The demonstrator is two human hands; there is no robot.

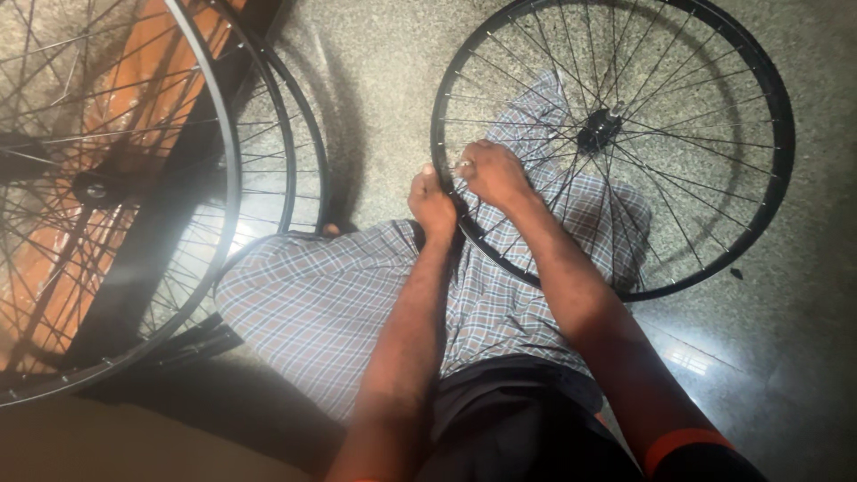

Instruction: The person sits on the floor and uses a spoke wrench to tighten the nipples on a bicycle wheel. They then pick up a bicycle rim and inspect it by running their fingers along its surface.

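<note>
A black spoked bicycle wheel [754, 62] rests across my lap and the floor, its hub [600, 129] near the upper middle. My left hand [431, 202] grips the rim at its near left edge, thumb up. My right hand [489, 171] lies just inside the rim among the spokes, fingers curled on a spoke or nipple close to the rim; what it pinches is too small to tell. My legs are covered by a checked cloth [321, 299].
Several other spoked wheels [228, 134] lean stacked at the left, over an orange and black surface. Speckled stone floor [375, 71] spreads behind and to the right, with a glossy patch at lower right.
</note>
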